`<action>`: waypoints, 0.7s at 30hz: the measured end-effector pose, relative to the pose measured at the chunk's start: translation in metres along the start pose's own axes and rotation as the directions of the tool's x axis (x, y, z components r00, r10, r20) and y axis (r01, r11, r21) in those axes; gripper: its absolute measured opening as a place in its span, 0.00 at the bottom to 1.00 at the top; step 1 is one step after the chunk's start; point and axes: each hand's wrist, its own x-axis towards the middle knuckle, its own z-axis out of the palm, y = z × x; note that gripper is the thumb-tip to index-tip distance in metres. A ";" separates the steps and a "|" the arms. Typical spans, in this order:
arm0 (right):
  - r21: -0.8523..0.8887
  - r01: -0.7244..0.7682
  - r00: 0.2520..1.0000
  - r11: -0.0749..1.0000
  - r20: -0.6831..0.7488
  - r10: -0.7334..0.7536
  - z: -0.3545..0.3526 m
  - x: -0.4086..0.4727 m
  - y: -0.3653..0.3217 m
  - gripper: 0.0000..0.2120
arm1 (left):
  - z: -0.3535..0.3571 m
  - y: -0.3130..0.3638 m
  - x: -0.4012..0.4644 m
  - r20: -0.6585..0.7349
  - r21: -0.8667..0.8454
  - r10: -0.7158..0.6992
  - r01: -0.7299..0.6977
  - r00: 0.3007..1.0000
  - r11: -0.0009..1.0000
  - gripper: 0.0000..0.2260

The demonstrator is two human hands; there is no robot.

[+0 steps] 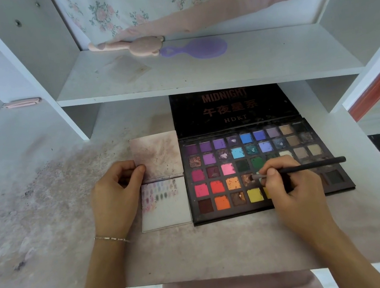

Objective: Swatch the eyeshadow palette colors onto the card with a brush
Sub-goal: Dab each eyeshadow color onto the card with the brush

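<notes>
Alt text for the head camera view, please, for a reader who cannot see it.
A right hand holds a black brush with its tip in a brown pan of an open eyeshadow palette, while the left hand steadies a swatch card beside it on a stained white desk.

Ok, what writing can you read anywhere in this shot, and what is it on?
"MIDNIGHT": top line inside the open palette lid.
"午夜星系": second line on the same lid.
"HDKT": third line on the same lid.
The card carries only colour swatches, with no words. The brush shows no readable mark.
</notes>
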 end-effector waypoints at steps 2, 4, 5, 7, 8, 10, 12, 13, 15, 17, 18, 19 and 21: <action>0.022 0.001 1.000 1.000 0.010 -0.001 0.002 0.000 -0.002 0.13 | 0.000 -0.001 0.000 0.006 -0.007 0.002 -0.002 1.000 1.000 0.01; 0.057 -0.013 1.000 0.998 0.019 0.012 0.006 -0.001 -0.006 0.09 | -0.001 -0.001 0.000 0.008 -0.019 0.000 0.000 1.000 1.000 0.01; 0.087 -0.024 0.999 0.996 0.027 0.021 0.009 -0.001 -0.009 0.06 | 0.000 -0.001 0.000 0.009 -0.022 -0.003 0.003 1.000 1.000 0.01; 0.147 -0.043 0.998 0.988 0.052 0.036 0.018 -0.003 -0.016 0.06 | 0.000 0.000 0.000 0.009 -0.022 -0.006 0.006 1.000 1.000 0.02; 0.164 -0.055 0.996 0.985 0.077 0.043 0.024 -0.004 -0.020 0.07 | -0.001 0.000 0.000 0.008 -0.019 -0.002 0.002 1.000 1.000 0.02; 0.182 -0.077 0.987 0.980 0.151 0.049 0.038 -0.006 -0.029 0.04 | -0.001 0.001 0.001 0.007 -0.010 0.003 -0.003 1.000 1.000 0.02; 0.165 -0.058 0.980 0.985 0.199 0.024 0.052 -0.007 -0.036 0.03 | -0.001 0.001 0.000 0.009 -0.008 -0.001 0.001 1.000 1.000 0.01; 0.151 -0.044 0.976 0.988 0.216 0.010 0.058 -0.008 -0.040 0.04 | -0.001 0.001 0.000 0.009 -0.011 -0.005 0.005 1.000 1.000 0.02; 0.144 -0.037 0.968 0.989 0.250 0.000 0.069 -0.009 -0.046 0.04 | -0.001 0.001 0.000 0.009 -0.009 -0.017 0.017 1.000 1.000 0.03; 0.151 -0.040 0.959 0.988 0.283 -0.005 0.078 -0.011 -0.051 0.03 | -0.001 0.002 0.000 0.009 -0.007 -0.017 0.017 1.000 1.000 0.03; 0.151 -0.038 0.957 0.988 0.291 -0.008 0.080 -0.011 -0.052 0.02 | -0.001 0.002 0.000 0.009 -0.007 -0.015 0.015 1.000 1.000 0.03; 0.145 -0.035 0.955 0.989 0.295 -0.010 0.082 -0.011 -0.053 0.02 | -0.001 0.002 0.000 0.010 -0.007 -0.015 0.015 1.000 1.000 0.03; 0.116 -0.024 0.954 0.993 0.299 -0.012 0.084 -0.011 -0.052 0.02 | -0.001 0.001 0.001 0.017 -0.008 -0.026 0.026 1.000 1.000 0.02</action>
